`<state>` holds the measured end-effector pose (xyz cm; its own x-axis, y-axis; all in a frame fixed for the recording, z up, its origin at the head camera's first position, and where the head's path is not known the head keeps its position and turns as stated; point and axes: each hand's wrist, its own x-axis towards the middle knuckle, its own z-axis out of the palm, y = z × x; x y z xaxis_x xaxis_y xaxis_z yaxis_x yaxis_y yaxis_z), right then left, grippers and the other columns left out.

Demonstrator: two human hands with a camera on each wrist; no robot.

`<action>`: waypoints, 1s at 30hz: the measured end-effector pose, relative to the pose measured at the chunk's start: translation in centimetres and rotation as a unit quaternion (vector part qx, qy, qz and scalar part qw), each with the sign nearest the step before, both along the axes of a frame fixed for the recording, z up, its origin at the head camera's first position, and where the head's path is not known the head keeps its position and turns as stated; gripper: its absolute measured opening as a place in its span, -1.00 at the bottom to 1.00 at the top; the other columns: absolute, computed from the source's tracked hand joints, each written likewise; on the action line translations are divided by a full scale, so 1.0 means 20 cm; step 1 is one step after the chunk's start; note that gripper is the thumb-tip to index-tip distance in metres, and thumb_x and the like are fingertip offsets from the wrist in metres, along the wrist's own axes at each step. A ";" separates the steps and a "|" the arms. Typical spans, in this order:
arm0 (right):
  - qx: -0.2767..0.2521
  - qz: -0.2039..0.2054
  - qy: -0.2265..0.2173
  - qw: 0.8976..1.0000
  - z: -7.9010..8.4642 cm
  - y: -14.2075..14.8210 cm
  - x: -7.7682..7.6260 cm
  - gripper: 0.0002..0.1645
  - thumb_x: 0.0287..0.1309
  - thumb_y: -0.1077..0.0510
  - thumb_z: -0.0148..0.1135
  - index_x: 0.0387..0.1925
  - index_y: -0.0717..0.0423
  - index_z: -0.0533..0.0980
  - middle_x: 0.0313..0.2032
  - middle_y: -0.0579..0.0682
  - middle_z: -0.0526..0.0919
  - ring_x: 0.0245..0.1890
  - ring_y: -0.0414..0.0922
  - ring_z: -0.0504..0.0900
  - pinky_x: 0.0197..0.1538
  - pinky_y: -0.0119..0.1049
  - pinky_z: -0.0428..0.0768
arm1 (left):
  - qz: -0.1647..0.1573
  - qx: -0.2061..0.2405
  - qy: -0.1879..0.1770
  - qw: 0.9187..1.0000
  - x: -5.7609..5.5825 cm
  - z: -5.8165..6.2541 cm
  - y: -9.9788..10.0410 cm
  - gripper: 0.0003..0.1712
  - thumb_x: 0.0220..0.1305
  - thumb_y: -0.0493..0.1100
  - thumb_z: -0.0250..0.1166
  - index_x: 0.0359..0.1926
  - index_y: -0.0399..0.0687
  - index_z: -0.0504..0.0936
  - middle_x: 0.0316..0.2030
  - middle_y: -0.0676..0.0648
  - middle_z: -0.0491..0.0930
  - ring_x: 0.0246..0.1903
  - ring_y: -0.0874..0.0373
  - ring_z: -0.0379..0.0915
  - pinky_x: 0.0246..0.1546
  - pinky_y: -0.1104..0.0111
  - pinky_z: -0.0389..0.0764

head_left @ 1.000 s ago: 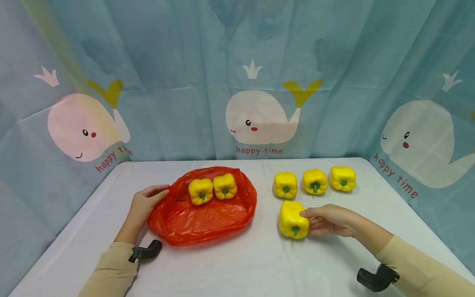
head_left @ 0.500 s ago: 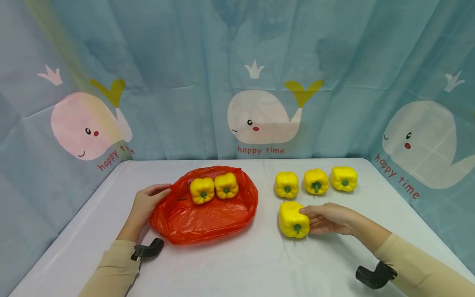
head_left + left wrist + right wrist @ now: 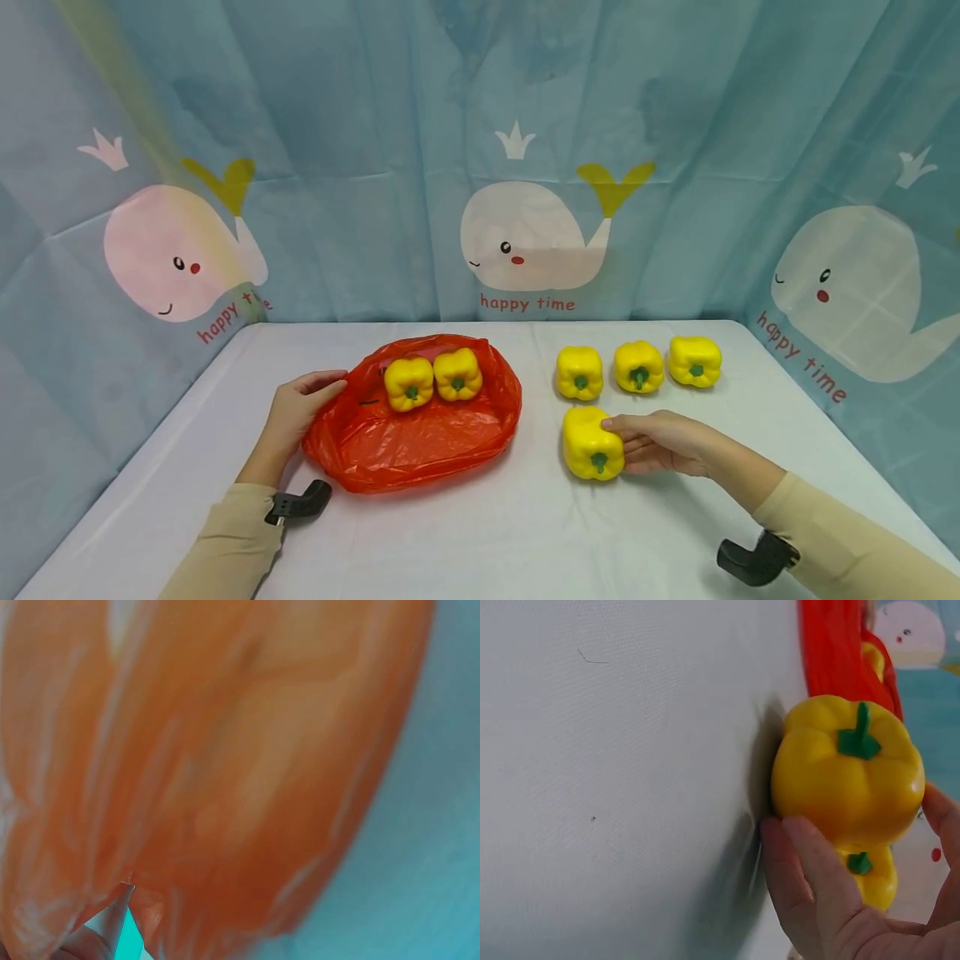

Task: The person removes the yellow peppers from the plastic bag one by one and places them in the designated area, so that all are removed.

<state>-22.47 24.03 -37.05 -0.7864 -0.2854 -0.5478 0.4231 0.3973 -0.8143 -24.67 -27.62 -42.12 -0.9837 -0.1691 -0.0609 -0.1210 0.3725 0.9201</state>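
Note:
My left hand pinches the left rim of a red plastic bag, which lies spread with its mouth upward. Inside the bag, toward its far side, two yellow bell peppers sit side by side. To the right of the bag, my right hand grips another yellow bell pepper, thumb on one side and fingers on the other. In the right wrist view this pepper shows its green stem. Red film fills most of the left wrist view and hides much of the left hand.
Behind the gripped pepper, three more yellow bell peppers stand in a row on the white tablecloth. A blue curtain printed with whales hangs around the table's far and side edges.
Between these frames the hands, bag and peppers stay nearly where they were. Only a slight shift of the whole head view shows.

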 end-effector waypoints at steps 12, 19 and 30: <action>0.097 -0.033 0.197 0.975 0.22 -0.11 0.00 -0.12 0.21 -0.22 0.31 0.28 0.38 0.38 0.25 0.29 0.51 0.17 0.06 0.61 0.19 -0.18 0.61 | 0.001 0.000 0.003 1.000 0.01 0.00 0.00 -0.28 0.36 0.24 0.20 0.34 -0.12 0.46 0.34 -0.25 0.42 0.30 -0.04 0.33 -0.08 0.68 0.55; 0.068 -0.057 0.234 0.968 0.25 -0.32 -0.01 -0.23 0.18 -0.19 0.36 0.26 0.21 0.46 0.26 0.17 0.53 0.19 0.02 0.55 0.30 -0.05 0.53 | 0.002 0.004 0.009 1.000 0.01 0.00 0.00 -0.28 0.35 0.24 0.21 0.33 -0.14 0.47 0.32 -0.26 0.44 0.25 0.01 0.36 -0.09 0.68 0.55; 0.028 -0.071 0.264 0.962 0.19 -0.63 -0.05 -0.37 0.12 -0.09 0.42 0.20 0.04 0.52 0.17 0.05 0.63 0.20 0.01 0.58 0.23 0.02 0.58 | 0.000 0.011 0.013 1.000 0.00 -0.01 0.00 -0.27 0.34 0.25 0.22 0.33 -0.13 0.48 0.33 -0.26 0.44 0.26 -0.02 0.36 -0.06 0.66 0.57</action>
